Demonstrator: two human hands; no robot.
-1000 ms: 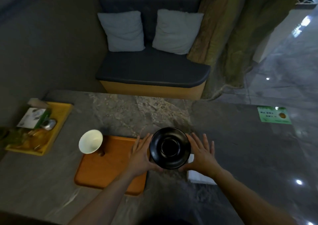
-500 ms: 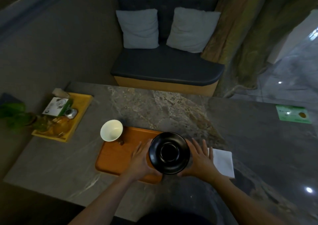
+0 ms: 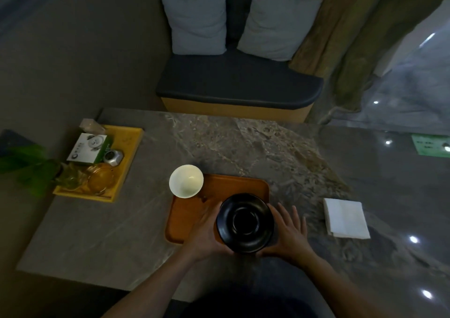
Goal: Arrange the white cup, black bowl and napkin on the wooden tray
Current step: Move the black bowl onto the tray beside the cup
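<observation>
I hold a black bowl (image 3: 245, 223) between both palms over the near right corner of the wooden tray (image 3: 192, 208). My left hand (image 3: 204, 232) cups its left side and my right hand (image 3: 288, 232) its right side, fingers spread. Whether the bowl rests on the tray or hangs above it, I cannot tell. A white cup (image 3: 186, 181) stands upright at the tray's far left corner, partly over its edge. A folded white napkin (image 3: 345, 218) lies flat on the stone table to the right of the tray.
A yellow tray (image 3: 129, 145) with a box, a metal piece and glassware sits at the table's left side, beside a green plant (image 3: 24, 164). Beyond the stone table (image 3: 243, 142) stands a dark bench with two grey cushions (image 3: 194, 23). A green card (image 3: 429, 145) lies far right.
The view has shifted, so the table sits further right and lower in frame. The bowl has stayed between both hands, moving left over the tray's near right corner. The napkin is now fully uncovered.
</observation>
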